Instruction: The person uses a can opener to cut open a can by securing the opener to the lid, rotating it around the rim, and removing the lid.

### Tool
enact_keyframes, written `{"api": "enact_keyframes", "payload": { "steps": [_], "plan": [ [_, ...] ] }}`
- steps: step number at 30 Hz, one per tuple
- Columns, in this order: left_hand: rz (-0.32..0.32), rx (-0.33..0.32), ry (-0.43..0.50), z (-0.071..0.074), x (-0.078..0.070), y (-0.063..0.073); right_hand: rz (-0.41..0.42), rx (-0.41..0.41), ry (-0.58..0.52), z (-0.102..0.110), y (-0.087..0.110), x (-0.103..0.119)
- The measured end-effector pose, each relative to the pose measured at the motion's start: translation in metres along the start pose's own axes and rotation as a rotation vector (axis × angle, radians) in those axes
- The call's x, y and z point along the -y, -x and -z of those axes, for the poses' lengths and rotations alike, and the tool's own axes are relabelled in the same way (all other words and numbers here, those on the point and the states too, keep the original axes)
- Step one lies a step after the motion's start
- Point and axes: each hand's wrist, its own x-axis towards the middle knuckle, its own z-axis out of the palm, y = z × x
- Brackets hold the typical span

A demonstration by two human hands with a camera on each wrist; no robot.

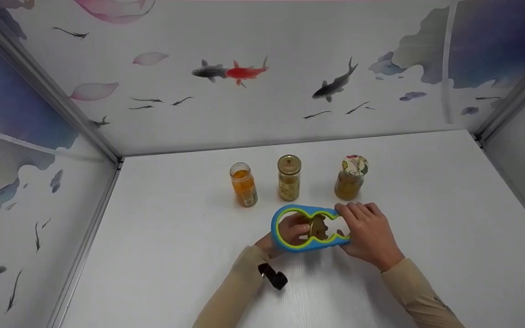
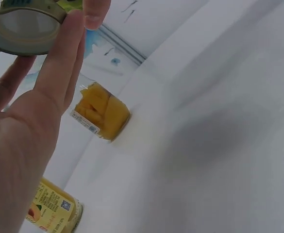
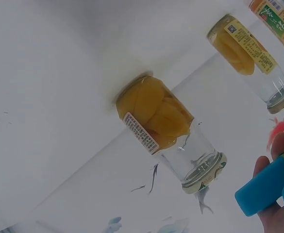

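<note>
My right hand [image 1: 371,232] grips the handle end of a blue and green jar opener [image 1: 310,211]. Behind the opener, and partly seen through its large ring, my left hand [image 1: 290,231] holds a gold metal jar lid [image 1: 318,228] by its edge. The lid's pale inner side [image 2: 27,28] faces the camera in the left wrist view, between the fingers. Beyond the hands stands an open glass jar [image 1: 245,189] of orange contents. To its right are a jar with a gold lid [image 1: 289,165] and a jar with a patterned lid [image 1: 355,165].
The three jars stand upright in a loose row on the white table [image 1: 167,237]. A wall with painted fish [image 1: 246,73] rises behind the table, and metal-framed side panels [image 1: 25,182] enclose it. A small black device [image 1: 274,276] sits at my left wrist.
</note>
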Motion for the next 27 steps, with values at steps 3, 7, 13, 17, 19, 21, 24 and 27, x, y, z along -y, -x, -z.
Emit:
{"api": "enact_keyframes", "payload": {
  "steps": [3,7,13,17,19,21,24,27],
  "plan": [
    [-0.008,0.016,-0.065,-0.001,-0.005,0.003,-0.022,0.022,-0.003,0.0,0.002,0.0],
    [-0.033,0.042,-0.093,0.002,-0.009,0.006,-0.054,0.045,-0.006,0.002,0.004,-0.001],
    [-0.051,0.048,-0.297,0.011,-0.006,0.007,-0.096,0.072,-0.009,0.005,0.007,-0.004],
    [-0.058,0.028,-0.409,0.017,-0.004,0.006,-0.122,0.09,-0.005,0.006,0.01,-0.006],
    [-0.064,0.017,-0.464,0.018,-0.004,0.007,-0.135,0.098,-0.004,0.007,0.012,-0.007],
    [-0.062,0.006,-0.506,0.019,-0.005,0.008,-0.148,0.104,-0.003,0.007,0.013,-0.009],
    [-0.029,-0.022,-0.555,0.021,-0.006,0.011,-0.166,0.117,-0.008,0.007,0.015,-0.01],
    [0.008,-0.079,-0.567,0.024,-0.006,0.016,-0.176,0.136,-0.016,0.006,0.016,-0.011]
  ]
}}
